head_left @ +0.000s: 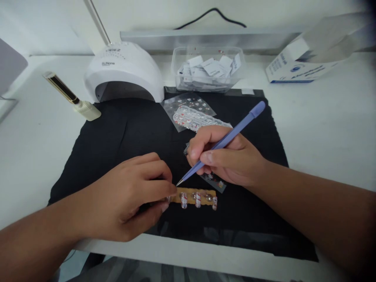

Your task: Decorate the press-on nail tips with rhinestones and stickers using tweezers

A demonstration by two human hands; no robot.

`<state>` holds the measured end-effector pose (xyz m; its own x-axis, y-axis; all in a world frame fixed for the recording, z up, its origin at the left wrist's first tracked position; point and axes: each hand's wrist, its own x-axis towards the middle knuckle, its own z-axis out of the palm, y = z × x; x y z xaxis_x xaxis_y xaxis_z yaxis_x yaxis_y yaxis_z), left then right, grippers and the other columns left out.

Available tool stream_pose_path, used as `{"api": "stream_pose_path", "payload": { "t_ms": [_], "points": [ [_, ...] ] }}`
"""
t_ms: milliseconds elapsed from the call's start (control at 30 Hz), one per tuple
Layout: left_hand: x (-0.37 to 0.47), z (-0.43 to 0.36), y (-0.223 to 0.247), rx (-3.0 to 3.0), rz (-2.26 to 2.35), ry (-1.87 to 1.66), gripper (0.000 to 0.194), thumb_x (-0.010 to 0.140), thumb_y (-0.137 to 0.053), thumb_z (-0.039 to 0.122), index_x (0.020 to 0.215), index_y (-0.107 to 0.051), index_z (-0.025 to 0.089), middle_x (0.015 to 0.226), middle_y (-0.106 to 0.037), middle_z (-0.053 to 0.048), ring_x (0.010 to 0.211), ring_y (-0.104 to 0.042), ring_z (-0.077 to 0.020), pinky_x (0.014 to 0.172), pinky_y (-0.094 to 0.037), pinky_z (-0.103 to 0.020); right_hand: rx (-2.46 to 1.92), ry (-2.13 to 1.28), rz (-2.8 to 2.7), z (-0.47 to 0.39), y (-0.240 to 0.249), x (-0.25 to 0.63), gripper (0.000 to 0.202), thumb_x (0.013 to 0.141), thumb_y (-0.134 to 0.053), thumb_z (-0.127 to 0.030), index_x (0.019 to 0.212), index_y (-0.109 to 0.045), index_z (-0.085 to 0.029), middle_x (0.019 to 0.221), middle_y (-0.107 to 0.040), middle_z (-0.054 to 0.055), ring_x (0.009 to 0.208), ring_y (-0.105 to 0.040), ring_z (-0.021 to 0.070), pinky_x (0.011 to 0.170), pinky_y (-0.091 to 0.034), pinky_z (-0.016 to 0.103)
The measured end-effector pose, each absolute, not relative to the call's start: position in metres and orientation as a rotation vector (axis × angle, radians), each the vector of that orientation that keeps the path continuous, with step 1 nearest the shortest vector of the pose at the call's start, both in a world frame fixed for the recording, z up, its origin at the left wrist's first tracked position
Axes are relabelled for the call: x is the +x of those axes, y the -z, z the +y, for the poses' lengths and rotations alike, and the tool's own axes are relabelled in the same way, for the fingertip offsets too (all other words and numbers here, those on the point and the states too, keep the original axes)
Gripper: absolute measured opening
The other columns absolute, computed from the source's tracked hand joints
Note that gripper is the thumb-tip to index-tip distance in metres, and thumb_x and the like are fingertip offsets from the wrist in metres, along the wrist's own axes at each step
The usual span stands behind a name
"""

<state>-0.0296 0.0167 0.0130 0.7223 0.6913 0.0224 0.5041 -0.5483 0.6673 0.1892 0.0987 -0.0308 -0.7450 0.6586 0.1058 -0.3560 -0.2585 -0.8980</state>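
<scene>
A narrow yellow-brown strip [191, 196] with wavy edges lies on a black cloth [102, 156]. Several decorated false nails [198, 200] in red, white and clear are set along it. My left hand [141, 192] pinches the strip's left end between thumb and fingers, which hide that part. In my right hand [223, 154], slim purple tweezers [235, 132] are held like a pen. Their metal tip points down at the strip, close to my left fingertips; whether it touches anything I cannot tell. Under my right hand a small clear sticker sheet [216, 182] is partly covered.
Behind my hands lie a clear nail sticker sheet [202, 102] and a glittery decoration case [190, 117]. A white nail lamp [126, 64], a nail polish bottle [89, 111], a plastic tub [208, 84] of paper packets and an open white box [290, 70] line the back.
</scene>
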Motion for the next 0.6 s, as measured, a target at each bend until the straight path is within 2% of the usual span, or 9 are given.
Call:
{"api": "stream_pose_path", "payload": {
  "t_ms": [367,600],
  "points": [
    [-0.0287,0.0188,-0.0148,2.256,0.881,-0.32,0.03,0.085,-0.056,0.007,0.109,-0.068,0.021,0.102,-0.061,-0.004,0.089,-0.055,-0.0161,0.081,-0.047,-0.03,-0.367,-2.03,-1.34,0.0982,0.0315,0.1894,0.004,0.079,-0.067,-0.012,0.08,-0.069,-0.015,0.063,-0.064,-0.003,0.054,-0.058,0.0074,0.045,-0.039,0.019],
    [-0.0334,0.0186,-0.0149,2.25,0.902,-0.412,0.027,0.083,-0.056,0.008,0.109,-0.06,0.016,0.106,-0.058,-0.005,0.09,-0.051,-0.0164,0.08,-0.044,-0.031,-0.369,-2.008,-1.315,0.0975,0.035,0.1909,0.003,0.081,-0.07,-0.019,0.08,-0.068,-0.016,0.062,-0.062,-0.004,0.05,-0.052,0.0069,0.048,-0.038,0.023]
  ]
}}
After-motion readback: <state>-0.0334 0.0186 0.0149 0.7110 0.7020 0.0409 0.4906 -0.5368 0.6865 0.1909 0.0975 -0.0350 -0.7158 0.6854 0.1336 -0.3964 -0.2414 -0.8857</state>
